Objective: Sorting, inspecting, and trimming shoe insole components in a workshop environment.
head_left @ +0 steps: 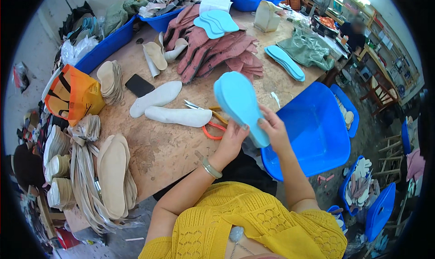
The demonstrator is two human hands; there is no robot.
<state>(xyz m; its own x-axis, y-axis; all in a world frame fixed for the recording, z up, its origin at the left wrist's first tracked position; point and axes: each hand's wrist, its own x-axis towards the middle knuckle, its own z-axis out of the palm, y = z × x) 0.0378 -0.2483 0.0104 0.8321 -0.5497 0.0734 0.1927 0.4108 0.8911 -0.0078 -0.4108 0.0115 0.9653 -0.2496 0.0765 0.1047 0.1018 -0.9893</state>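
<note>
A stack of light-blue insoles [238, 100] is held up over the table's near edge, toe end tilted away from me. My left hand [233, 139] grips the stack's lower left side, and my right hand [273, 130] grips its lower right side, fingers closed along the edges. Just left of my left hand lies a pair of scissors [213, 131] with orange-red and yellow handles. Two white foot-shaped pieces [157, 98] rest left of the scissors, beside a black phone [139, 85]. More blue insoles [284, 62] lie farther right on the table.
A large blue tub [312, 127] stands at the table's right edge. Reddish fabric pieces [217, 53], topped by blue insoles [216, 23], are heaped at the back. An orange bag [72, 96] and beige insole stacks [114, 177] line the left. A person [353, 34] sits at the far right.
</note>
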